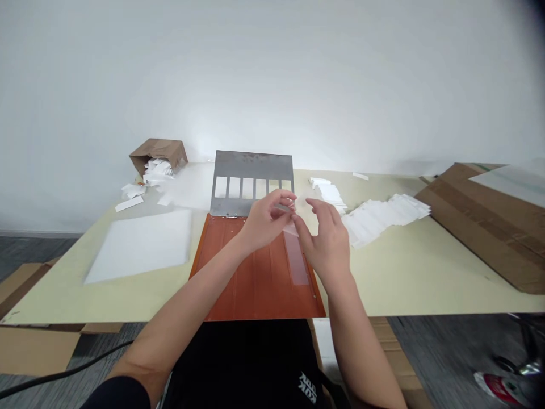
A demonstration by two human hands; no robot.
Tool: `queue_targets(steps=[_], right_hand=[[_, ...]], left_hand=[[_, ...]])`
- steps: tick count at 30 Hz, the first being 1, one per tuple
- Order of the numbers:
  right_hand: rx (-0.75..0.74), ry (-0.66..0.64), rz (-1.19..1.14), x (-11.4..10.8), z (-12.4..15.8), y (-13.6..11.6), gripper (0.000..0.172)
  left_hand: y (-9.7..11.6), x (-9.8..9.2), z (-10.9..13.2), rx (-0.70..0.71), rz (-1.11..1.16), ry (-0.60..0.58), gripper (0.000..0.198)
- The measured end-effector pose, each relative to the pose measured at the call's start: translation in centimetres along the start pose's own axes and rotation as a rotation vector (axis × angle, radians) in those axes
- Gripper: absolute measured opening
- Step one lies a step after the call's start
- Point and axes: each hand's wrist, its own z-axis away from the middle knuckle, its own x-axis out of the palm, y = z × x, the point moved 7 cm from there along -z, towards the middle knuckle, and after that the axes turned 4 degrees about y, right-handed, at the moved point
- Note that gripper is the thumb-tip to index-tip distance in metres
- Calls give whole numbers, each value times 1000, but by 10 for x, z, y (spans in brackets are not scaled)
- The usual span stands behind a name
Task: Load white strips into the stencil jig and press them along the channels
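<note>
My left hand [268,220] is above an orange-brown board [238,267], its thumb and fingertips pinched together. A small corner of thin clear film [291,229] shows just under those fingertips; most of it is hidden or too clear to see. Close by on the right, my right hand [327,236] has its thumb and fingers apart, the thumb tip close to the left fingertips. A translucent strip [297,261] lies on the board's right side. Along the board's far edge lies a grey metal plate [253,165] with a row of rectangular windows.
White foam sheet [140,244] lies left of the board. Behind it, a small cardboard box [170,149] spills white paper pieces. To the right are a stack of white slips [332,196], a fanned row of white sheets [383,216] and a large cardboard box [481,221].
</note>
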Motion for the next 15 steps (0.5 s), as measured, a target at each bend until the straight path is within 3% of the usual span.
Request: queue_targets(steps=[3, 9, 11, 15], right_hand=[[17, 27, -38, 1, -6, -3, 30], [-7, 18, -128, -2, -6, -14, 24], [-31, -4, -137, 0, -5, -19, 23], [-129, -26, -111, 7, 1, -33, 21]], left_hand=[[11, 3, 6, 57, -46, -32, 28], [11, -6, 22, -68, 66, -12, 30], [7, -8, 32, -140, 166, 50, 36], [-9, -12, 58, -355, 453, 298, 53]])
